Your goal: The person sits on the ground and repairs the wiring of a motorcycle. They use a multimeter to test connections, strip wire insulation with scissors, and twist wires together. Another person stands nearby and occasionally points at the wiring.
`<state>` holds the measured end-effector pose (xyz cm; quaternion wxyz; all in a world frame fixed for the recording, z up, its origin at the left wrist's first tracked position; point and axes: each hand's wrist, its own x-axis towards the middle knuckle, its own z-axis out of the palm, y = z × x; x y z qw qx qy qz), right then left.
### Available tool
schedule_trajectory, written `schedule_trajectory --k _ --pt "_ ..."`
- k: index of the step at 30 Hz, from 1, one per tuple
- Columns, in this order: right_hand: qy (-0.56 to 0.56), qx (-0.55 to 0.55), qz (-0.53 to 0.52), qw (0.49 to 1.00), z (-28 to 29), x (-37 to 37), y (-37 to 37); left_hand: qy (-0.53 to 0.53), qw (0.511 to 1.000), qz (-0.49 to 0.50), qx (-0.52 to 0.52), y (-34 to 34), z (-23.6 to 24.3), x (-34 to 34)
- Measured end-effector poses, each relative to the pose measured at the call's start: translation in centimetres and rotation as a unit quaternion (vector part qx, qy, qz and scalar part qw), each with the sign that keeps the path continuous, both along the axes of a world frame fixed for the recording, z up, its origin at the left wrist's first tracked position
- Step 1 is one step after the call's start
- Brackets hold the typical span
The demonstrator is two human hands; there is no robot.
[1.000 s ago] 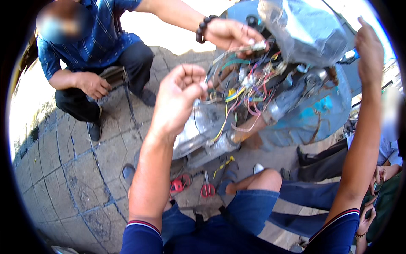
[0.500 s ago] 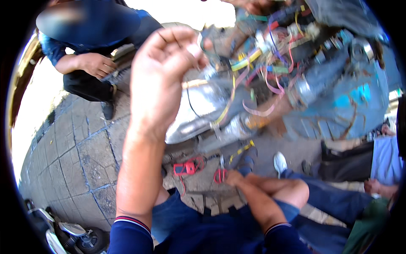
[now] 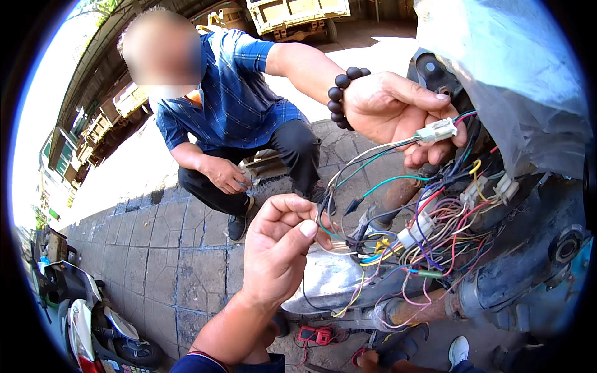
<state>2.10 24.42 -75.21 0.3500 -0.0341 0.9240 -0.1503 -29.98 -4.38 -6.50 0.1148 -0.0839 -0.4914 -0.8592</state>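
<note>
My left hand (image 3: 277,245) is raised beside a tangled wiring harness (image 3: 429,217), thumb and fingertips closed on thin wires at its left side. Low in the picture, my right hand (image 3: 368,362) shows only in part, around a red looped handle; the earlier frame shows it as red-handled scissors. A co-worker's hand (image 3: 398,112) with a black bead bracelet holds a white plug connector (image 3: 437,130), from which wires run down toward my left fingers. Another white connector (image 3: 417,229) sits in the bundle, above a silver metal housing (image 3: 329,273).
The co-worker squats opposite in a blue checked shirt (image 3: 249,84). Clear plastic sheeting (image 3: 510,56) hangs over the rusty blue machine frame (image 3: 497,292). A red meter (image 3: 316,336) with leads lies on the ground. A scooter (image 3: 106,336) stands at lower left; a truck (image 3: 298,15) is behind.
My view has tilted up and the scene has shifted down. The co-worker's arm now reaches across to the connector. My left hand now appears lower, at the wires; my right hand has sunk to the lower edge.
</note>
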Motion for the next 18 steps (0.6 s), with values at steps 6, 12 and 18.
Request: schedule_trajectory --k 6,12,18 --pt "0.09 0.03 0.089 0.992 -2.5 1.7 0.3 0.019 1.0 0.021 -0.002 -0.1 0.3 1.1" --pt "0.224 0.05 0.084 0.97 -6.7 2.1 0.9 0.04 0.999 -0.024 -0.004 1.3 1.7 0.2" --pt "0.117 0.035 -0.012 0.992 -3.7 1.6 1.8 0.031 0.999 -0.016 -0.006 0.5 0.8 0.8"
